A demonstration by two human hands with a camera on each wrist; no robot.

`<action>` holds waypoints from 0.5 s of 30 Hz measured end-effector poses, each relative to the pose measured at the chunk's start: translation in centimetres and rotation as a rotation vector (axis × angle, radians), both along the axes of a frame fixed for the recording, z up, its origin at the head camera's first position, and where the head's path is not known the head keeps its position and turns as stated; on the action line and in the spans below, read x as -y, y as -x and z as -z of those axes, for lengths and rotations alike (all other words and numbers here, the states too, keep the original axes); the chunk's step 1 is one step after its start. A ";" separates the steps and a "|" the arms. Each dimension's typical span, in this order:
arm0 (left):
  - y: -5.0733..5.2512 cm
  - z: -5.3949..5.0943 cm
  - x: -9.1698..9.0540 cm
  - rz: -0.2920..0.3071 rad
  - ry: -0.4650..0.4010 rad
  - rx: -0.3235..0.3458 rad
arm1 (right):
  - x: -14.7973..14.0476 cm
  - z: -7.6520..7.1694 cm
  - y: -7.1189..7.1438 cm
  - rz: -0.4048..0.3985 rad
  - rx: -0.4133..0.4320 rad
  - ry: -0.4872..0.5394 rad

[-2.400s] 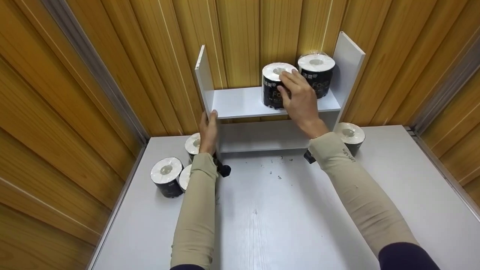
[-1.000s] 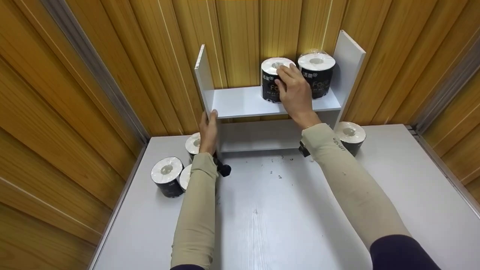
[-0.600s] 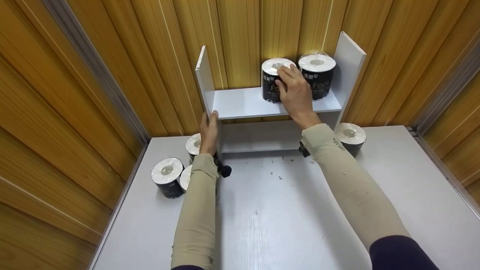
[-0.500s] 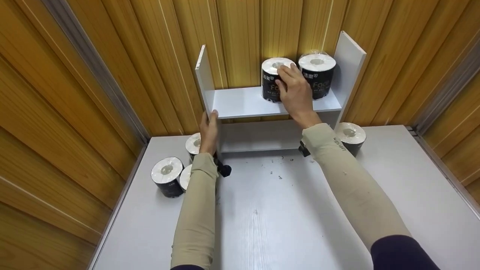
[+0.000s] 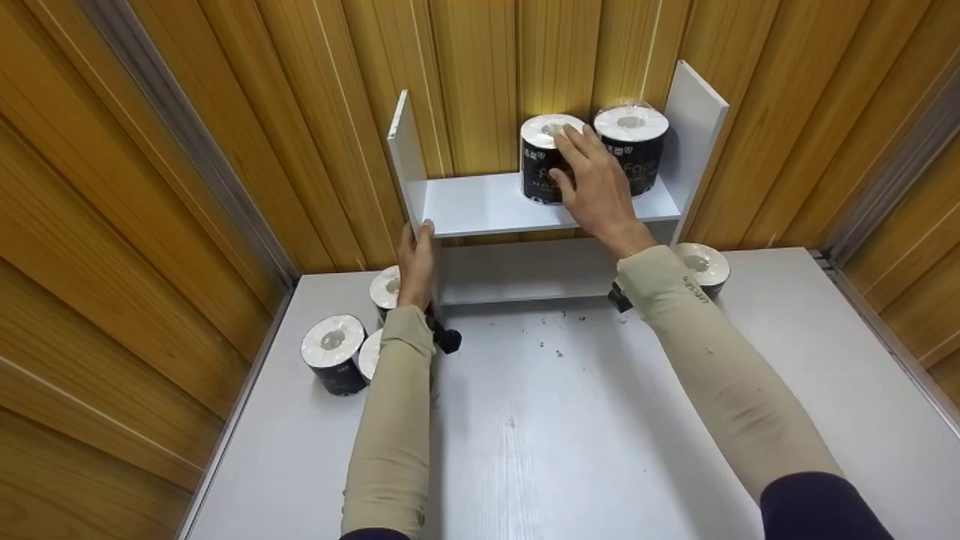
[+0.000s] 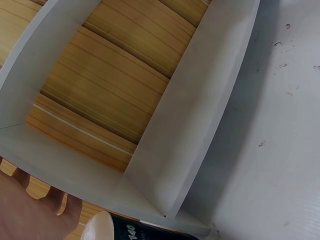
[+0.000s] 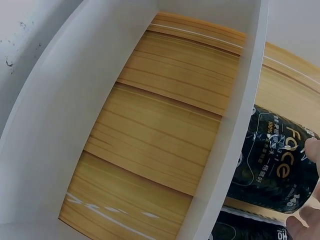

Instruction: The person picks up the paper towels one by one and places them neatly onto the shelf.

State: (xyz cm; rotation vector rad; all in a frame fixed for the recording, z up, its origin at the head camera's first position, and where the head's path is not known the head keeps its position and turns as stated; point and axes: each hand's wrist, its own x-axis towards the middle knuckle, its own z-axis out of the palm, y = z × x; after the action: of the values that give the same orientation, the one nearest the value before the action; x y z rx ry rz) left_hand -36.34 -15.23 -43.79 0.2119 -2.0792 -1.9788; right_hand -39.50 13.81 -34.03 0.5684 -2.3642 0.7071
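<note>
A white shelf (image 5: 472,202) stands against the wood-panelled wall. On its upper board, two rolls of toilet paper in black wrappers stand upright side by side. Over the left roll (image 5: 538,172) is my right hand (image 5: 602,191), fingers stretched across its top and thumb at its front. Close to it on the right stands the other shelved roll (image 5: 637,161). The right wrist view shows the left roll's printed wrapper (image 7: 280,160), with fingertips near it. My left hand (image 5: 417,266) rests against the outer face of the shelf's left panel (image 5: 405,165); part of it is hidden.
Left of the shelf, a front roll (image 5: 335,356), a roll (image 5: 370,358) half behind my forearm and a back roll (image 5: 385,287) stand on the white table (image 5: 517,450). Right of the shelf stands another roll (image 5: 705,266). Small dark crumbs (image 5: 559,353) lie before the shelf.
The left shelved roll has moved back on the board, level with its neighbour. Since then my right hand has shifted slightly right and its fingers are straighter. My left hand has stayed in place.
</note>
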 end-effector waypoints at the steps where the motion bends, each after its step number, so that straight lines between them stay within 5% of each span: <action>1: 0.0 0.0 0.0 -0.001 0.000 0.007 | -0.1 0.0 -0.1 0.000 0.001 0.001; 15: 0.3 -0.4 0.5 -0.018 -0.011 -0.024 | -1.0 -0.1 -1.7 -0.018 -0.071 0.013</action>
State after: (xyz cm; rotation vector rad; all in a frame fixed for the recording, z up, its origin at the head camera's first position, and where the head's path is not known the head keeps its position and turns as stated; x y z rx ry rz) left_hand -36.61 -15.73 -43.41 0.2074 -2.0451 -1.9736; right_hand -37.81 14.78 -33.96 0.5999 -2.2901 0.6986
